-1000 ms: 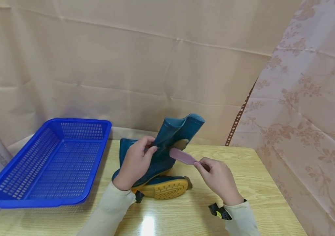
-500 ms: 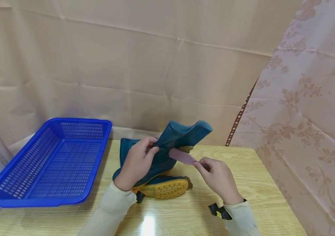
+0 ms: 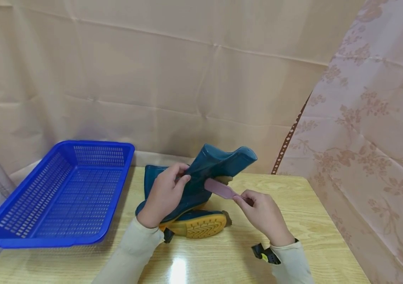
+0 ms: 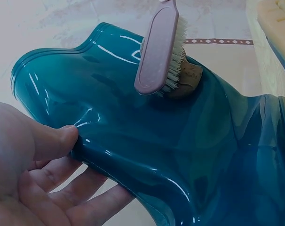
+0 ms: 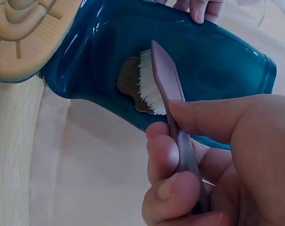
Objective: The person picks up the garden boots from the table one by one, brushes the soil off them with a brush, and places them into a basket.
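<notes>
A teal rubber boot point(image 3: 205, 165) leans tilted over a second boot with a yellow sole point(image 3: 206, 227). My left hand point(image 3: 166, 193) pinches the upper boot's shaft between thumb and fingers, as the left wrist view shows. In my right hand point(image 3: 263, 215) is a mauve scrubbing brush point(image 3: 219, 188), gripped by its handle. Its white bristles point(image 5: 151, 84) are against a brown mud-like patch point(image 5: 129, 80) on the boot's shaft. Part of that patch is hidden behind the brush in the left wrist view.
A blue plastic basket point(image 3: 73, 201) with slotted walls stands at the left of the wooden table point(image 3: 276, 268). Beige cloth point(image 3: 173, 79) hangs behind the table, and a flowered pink curtain point(image 3: 375, 157) hangs on the right. A brown lump point(image 3: 227, 218) shows by the lower boot's sole.
The upper boot's shaft has tipped down and to the right, mostly in the first half second. Both hands stay in nearly the same place, the brush still at the boot.
</notes>
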`<state>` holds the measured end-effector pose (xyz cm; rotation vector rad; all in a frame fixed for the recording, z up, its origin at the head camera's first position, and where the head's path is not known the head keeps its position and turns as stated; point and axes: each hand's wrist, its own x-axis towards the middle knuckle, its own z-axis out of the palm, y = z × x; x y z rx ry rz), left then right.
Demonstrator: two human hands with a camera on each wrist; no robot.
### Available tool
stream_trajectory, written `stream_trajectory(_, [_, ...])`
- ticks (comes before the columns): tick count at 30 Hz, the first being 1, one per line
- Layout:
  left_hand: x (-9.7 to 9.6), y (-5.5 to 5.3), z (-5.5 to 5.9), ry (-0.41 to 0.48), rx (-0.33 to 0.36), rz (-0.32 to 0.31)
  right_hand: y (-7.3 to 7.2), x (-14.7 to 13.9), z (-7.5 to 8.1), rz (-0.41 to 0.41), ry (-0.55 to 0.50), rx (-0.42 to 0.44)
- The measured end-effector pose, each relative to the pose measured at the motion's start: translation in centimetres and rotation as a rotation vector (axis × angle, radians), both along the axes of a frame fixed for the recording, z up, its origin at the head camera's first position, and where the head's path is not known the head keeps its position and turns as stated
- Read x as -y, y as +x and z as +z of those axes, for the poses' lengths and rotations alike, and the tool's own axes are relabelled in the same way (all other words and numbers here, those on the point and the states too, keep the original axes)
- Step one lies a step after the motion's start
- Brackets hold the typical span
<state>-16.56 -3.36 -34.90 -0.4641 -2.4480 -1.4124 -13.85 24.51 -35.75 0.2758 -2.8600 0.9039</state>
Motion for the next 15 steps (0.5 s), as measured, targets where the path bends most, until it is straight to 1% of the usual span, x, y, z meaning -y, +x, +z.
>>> stream_trajectory(3, [0.04, -0.05, -0.03, -0.002, -0.002, -0.003, 0.08, -0.03, 0.09, 0.006, 0.013, 0.036])
stream_trajectory(5, [0.08, -0.09, -0.04, -0.005, -0.002, -0.003, 0.10, -0.06, 0.09, 0.011, 0.026, 0.081])
stream_trajectory(9, [0.21, -0.12, -0.05, -0.008, -0.007, 0.008, 0.06, -0.06, -0.14, 0.031, 0.091, 0.148])
stream_trajectory(12, [0.30, -0.12, -0.03, -0.005, -0.011, 0.021, 0.01, -0.03, -0.30, 0.044, 0.133, 0.136])
stream_trajectory(15, [0.30, -0.18, -0.09, -0.003, -0.012, 0.021, 0.15, -0.03, -0.21, 0.069, 0.124, 0.113])
